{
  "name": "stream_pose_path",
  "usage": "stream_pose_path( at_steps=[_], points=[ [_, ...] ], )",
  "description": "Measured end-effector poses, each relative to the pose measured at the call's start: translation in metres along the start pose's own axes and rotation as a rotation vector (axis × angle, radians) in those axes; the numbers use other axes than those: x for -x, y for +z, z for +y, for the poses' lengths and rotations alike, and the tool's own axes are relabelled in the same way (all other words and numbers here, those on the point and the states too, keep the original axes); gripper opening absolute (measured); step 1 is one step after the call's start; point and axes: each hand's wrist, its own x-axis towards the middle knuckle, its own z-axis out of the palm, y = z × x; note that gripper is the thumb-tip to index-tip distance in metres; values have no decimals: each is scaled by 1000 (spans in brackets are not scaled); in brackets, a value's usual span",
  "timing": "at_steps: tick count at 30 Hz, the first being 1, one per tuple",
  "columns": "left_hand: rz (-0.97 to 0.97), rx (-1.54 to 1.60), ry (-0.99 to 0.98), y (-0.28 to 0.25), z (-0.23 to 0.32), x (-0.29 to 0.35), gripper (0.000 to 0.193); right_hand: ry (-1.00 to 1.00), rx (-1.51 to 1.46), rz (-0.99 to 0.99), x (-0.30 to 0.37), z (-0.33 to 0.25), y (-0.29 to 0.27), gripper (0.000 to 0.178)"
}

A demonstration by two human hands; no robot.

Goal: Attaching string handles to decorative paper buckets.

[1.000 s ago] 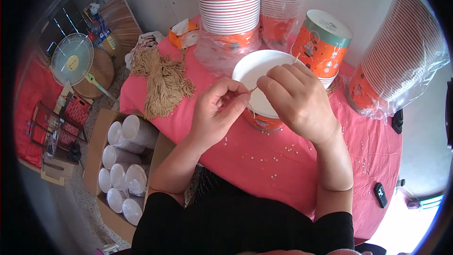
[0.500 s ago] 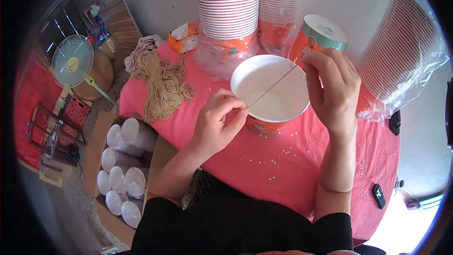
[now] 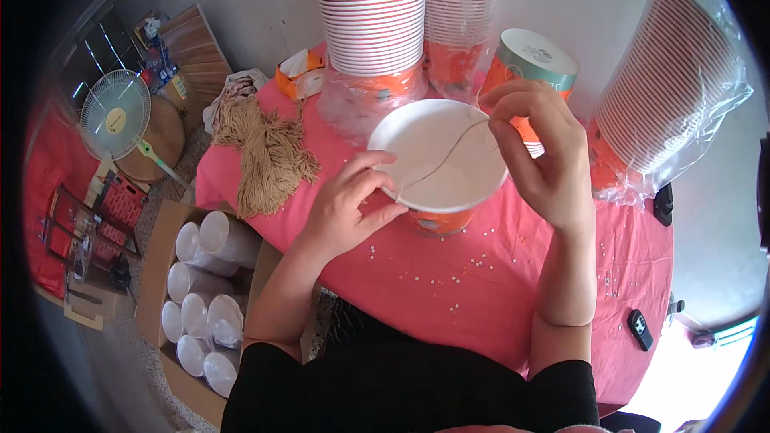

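Observation:
A white-lined paper bucket [image 3: 437,140] with an orange outside stands on the pink-covered table in front of me. My left hand [image 3: 345,208] is at its near left rim, fingertips on the inner side and thumb lower outside. One end of a thin tan string [image 3: 449,152] lies between that thumb and index finger. The string crosses above the bucket's mouth in a slack curve. At the far right rim, my right hand [image 3: 545,152] pinches the string between thumb and fingers, and a small loop of it sticks up above them.
A bundle of tan strings [image 3: 273,160] lies at the table's left. Tall bucket stacks [image 3: 369,16] in plastic rise behind, another stack [image 3: 674,80] leans at right. A green-bottomed bucket [image 3: 537,52] stands upside down. Small white bits [image 3: 457,279] dot the cloth [image 3: 497,329]. A carton [image 3: 152,273] holds wrapped cups.
The string has gone from taut to slack. My left hand has moved from above the bucket's opening to its near left rim. My right hand has shifted slightly left, and the whole view has shifted.

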Motion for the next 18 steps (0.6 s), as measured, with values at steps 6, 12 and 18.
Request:
stream_pose_path(
  at_steps=[6,12,18],
  points=[
    [232,505,-325,-8,-15,14,25,171,-453,-112,6,2,-6,12],
    [430,829,-570,-10,-44,29,20,19,-303,-335,-3,-18,0,33],
    [462,1092,-799,-5,-65,32,22,56,-219,-420,-6,-38,18,45]
  ],
)
